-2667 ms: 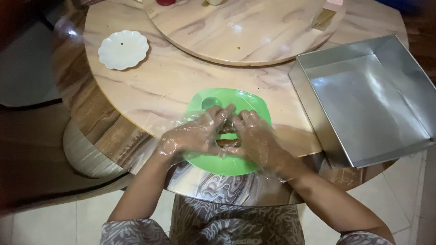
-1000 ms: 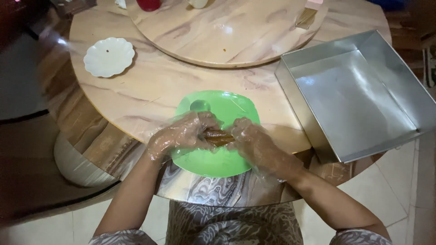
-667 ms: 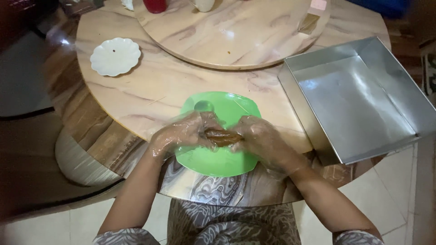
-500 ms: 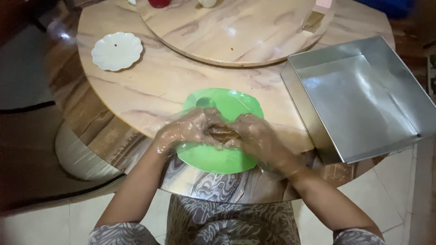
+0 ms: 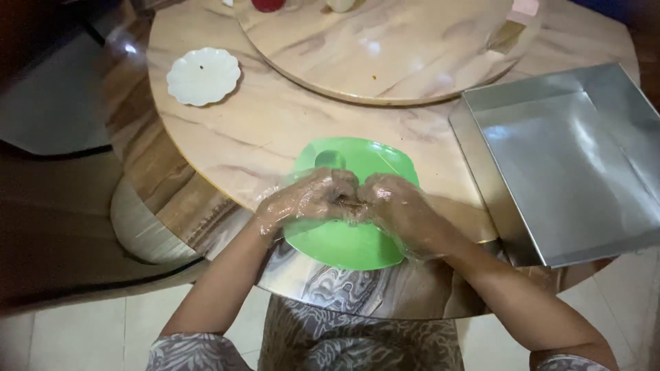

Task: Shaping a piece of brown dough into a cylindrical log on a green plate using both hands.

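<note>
Both my hands wear thin clear plastic gloves and meet over a green plate (image 5: 344, 240) at the near edge of the round marble table (image 5: 275, 130). My left hand (image 5: 306, 200) and my right hand (image 5: 397, 206) press together around a small brown lump (image 5: 349, 203) of food. Only a sliver of the lump shows between the fingertips; the rest is hidden by the fingers.
A large empty metal baking tray (image 5: 570, 161) sits to the right, overhanging the table edge. A small white scalloped dish (image 5: 203, 75) lies at the far left. A round turntable (image 5: 392, 45) fills the table's middle, with a red container (image 5: 268, 4) on it.
My hands have closed tighter around the brown lump, which showed more between the fingers a second ago. They stay over the green plate.
</note>
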